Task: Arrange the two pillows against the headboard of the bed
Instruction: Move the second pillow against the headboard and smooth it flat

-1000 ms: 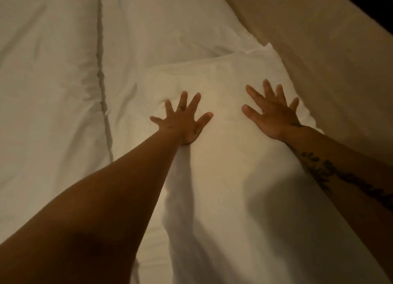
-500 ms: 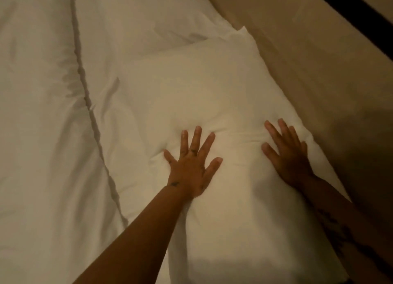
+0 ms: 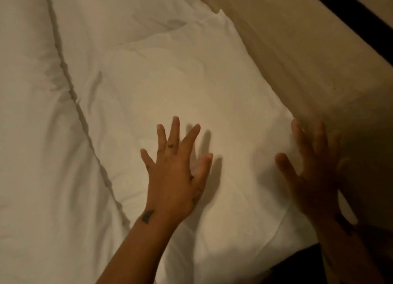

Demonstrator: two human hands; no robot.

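Hands over plump white fabric pillow (image 3: 191, 92), left hand (image 3: 176, 173) splayed wide, holding nothing, right hand (image 3: 312, 173) blurred, fingers spread, beside tan padded headboard (image 3: 297, 49), white duvet (image 3: 32, 135) at left

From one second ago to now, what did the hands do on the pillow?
Both hands slid back along the near pillow toward the person. The left hand now looks lifted, casting a shadow beside its spread fingers. The right hand moved to the pillow's edge by the headboard and is blurred. Nothing was grabbed. Both pillows stayed against the headboard, the far pillow unmoved.
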